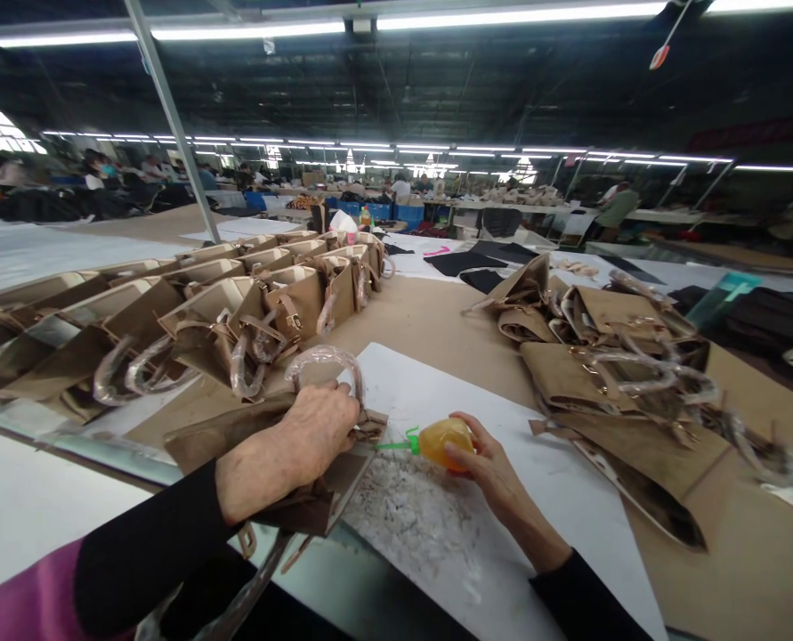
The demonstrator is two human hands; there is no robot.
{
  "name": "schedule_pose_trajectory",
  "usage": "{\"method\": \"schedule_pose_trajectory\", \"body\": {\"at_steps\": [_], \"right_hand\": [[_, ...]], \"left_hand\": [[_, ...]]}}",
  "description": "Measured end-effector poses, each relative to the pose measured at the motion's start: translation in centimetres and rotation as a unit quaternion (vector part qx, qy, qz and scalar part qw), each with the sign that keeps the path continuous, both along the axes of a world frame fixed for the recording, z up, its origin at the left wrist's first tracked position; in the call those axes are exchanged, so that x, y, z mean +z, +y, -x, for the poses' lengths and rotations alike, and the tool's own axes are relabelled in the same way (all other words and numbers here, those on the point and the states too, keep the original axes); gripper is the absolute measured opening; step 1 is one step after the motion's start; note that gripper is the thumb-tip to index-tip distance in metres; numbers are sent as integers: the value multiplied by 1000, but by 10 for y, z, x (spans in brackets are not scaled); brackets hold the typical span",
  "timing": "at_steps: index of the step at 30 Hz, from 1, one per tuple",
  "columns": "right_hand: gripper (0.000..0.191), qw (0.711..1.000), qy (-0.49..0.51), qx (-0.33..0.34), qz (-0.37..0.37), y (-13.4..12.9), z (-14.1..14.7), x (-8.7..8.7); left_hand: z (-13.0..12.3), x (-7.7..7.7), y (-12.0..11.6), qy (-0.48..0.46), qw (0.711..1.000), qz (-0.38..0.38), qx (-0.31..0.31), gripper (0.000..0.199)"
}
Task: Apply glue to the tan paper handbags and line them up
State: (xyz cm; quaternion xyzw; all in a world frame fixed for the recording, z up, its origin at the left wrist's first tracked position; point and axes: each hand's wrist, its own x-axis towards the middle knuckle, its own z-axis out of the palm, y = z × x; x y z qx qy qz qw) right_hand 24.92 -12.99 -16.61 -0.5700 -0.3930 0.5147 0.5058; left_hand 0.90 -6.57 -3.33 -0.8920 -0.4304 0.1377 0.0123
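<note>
Grips bag (pixel 333 488) with left hand (pixel 303 436) | clasps yellow bottle (pixel 441 441) in right hand (pixel 493 472) | points green nozzle (pixel 412 442) at bag | may smear bag if squeezing too hard

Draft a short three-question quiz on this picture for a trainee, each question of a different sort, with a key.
1. Multiple choice: What colour is the nozzle of the bottle?
A) black
B) green
C) white

2. True or false: The right hand holds the bottle with its nozzle pointing toward the brown bag that the left hand is on.

3. Fill in the blank: The rows of open-topped bags stand on the ____ side of the picture.

Key: 1. B; 2. true; 3. left
</note>
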Motion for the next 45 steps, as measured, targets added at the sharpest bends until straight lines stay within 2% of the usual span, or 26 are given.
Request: {"method": "schedule_pose_trajectory", "body": {"at_steps": [17,24,29,36,45], "right_hand": [[57,998,48,36,21,-22,13,15],[58,997,63,41,24,-33,21,24],[59,996,78,46,20,-40,26,29],[59,997,68,22,17,-39,32,26],[59,993,106,57,23,-54,41,33]], "left_hand": [[9,-17,-3,-14,1000,-18,-11,22],[6,-7,-8,-7,1000,1,8,22],[6,-5,-9,-5,1000,5,16,22],[6,-5,-11,-5,1000,1,14,23],[4,2,-16,7,1000,6,1,24]]}}
